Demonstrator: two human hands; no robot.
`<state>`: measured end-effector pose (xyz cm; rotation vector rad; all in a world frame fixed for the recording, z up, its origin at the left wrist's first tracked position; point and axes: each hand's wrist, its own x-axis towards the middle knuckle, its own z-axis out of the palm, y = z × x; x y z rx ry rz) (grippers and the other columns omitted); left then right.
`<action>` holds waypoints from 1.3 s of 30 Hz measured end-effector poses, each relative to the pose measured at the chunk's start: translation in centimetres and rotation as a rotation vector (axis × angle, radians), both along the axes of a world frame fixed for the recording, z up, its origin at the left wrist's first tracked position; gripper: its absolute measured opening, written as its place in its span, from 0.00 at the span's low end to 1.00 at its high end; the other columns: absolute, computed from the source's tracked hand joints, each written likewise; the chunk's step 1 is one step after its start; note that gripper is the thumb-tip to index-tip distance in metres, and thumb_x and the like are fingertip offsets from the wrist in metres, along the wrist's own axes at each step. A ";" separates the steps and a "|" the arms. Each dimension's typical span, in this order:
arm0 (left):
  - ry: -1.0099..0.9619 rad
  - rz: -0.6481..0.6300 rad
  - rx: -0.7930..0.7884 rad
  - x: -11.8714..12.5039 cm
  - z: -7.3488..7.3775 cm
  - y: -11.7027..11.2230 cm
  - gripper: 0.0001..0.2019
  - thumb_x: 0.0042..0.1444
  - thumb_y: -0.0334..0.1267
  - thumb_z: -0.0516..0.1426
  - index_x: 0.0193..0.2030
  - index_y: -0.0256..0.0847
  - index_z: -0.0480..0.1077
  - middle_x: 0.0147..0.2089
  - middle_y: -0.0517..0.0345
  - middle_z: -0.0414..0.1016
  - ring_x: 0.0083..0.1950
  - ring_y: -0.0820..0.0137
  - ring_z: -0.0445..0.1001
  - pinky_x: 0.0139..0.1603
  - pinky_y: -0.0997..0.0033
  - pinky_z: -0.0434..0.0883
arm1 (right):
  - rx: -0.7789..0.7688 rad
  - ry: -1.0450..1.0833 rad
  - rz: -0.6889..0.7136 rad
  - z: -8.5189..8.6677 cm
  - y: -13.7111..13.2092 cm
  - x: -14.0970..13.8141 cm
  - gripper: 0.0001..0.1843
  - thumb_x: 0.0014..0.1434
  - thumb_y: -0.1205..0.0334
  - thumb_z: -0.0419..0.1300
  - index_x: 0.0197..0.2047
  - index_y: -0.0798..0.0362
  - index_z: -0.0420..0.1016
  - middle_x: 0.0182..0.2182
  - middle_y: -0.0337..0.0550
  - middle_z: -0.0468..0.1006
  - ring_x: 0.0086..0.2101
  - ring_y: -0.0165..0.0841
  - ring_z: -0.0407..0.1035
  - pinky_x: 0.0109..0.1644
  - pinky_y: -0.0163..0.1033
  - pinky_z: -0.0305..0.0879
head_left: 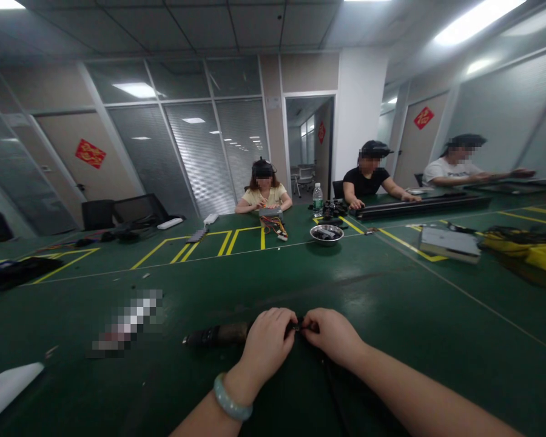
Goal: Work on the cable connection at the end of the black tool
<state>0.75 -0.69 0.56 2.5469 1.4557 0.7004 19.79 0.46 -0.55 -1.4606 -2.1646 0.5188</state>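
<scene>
Both hands meet over the green table, fingertips closed around a small dark part (297,326) that they mostly cover. My left hand (269,337), with a pale green bangle on the wrist, pinches its left side. From the other side my right hand (334,334) grips it with curled fingers. A dark cylindrical tool, seemingly an electric screwdriver (218,335), lies on the table with its metal tip to the left. Its right end passes behind my left hand, so I cannot tell if they touch. A dark cable (331,385) runs toward me below my right hand.
A metal bowl of dark parts (326,235) stands ahead, near a water bottle (317,200). Loose wires (275,226) lie before a person opposite. Two people sit at right, one by a long black bar (421,206). A metal box (450,244) lies right; a white object (9,391) left.
</scene>
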 end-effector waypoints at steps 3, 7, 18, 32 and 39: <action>-0.010 -0.002 0.007 0.0 0.1 -0.1 0.10 0.56 0.29 0.56 0.43 0.46 0.68 0.44 0.61 0.73 0.46 0.66 0.69 0.49 0.62 0.65 | 0.010 0.010 0.002 -0.3 0.1 0.0 0.05 0.54 0.62 0.61 0.33 0.47 0.78 0.30 0.37 0.78 0.31 0.30 0.68 0.33 0.33 0.54; -0.007 0.000 0.024 0.2 0.1 -0.2 0.10 0.55 0.29 0.56 0.42 0.46 0.68 0.44 0.61 0.73 0.46 0.66 0.69 0.49 0.63 0.65 | 0.014 0.017 -0.001 -0.6 0.2 0.1 0.05 0.53 0.62 0.61 0.33 0.47 0.78 0.29 0.36 0.78 0.30 0.30 0.68 0.33 0.33 0.54; 0.026 0.003 0.078 0.5 0.9 -1.2 0.09 0.56 0.29 0.56 0.42 0.45 0.68 0.43 0.61 0.72 0.46 0.66 0.70 0.49 0.64 0.65 | 0.017 0.006 -0.011 -0.1 -0.2 0.0 0.05 0.54 0.62 0.60 0.34 0.48 0.78 0.30 0.36 0.78 0.31 0.29 0.69 0.33 0.32 0.55; 0.047 0.003 0.072 0.6 1.2 -1.7 0.11 0.57 0.27 0.54 0.45 0.43 0.68 0.45 0.57 0.72 0.49 0.65 0.69 0.52 0.62 0.64 | 0.031 -0.083 0.002 0.9 -1.0 -0.4 0.06 0.57 0.64 0.59 0.36 0.49 0.78 0.34 0.38 0.77 0.34 0.31 0.68 0.36 0.33 0.55; 0.049 -0.005 0.055 0.5 1.2 -1.7 0.11 0.57 0.27 0.54 0.45 0.42 0.69 0.45 0.56 0.73 0.49 0.65 0.69 0.52 0.62 0.64 | 0.035 -0.096 0.015 0.8 -1.0 -0.3 0.07 0.58 0.63 0.58 0.38 0.49 0.77 0.35 0.39 0.77 0.35 0.31 0.68 0.37 0.33 0.56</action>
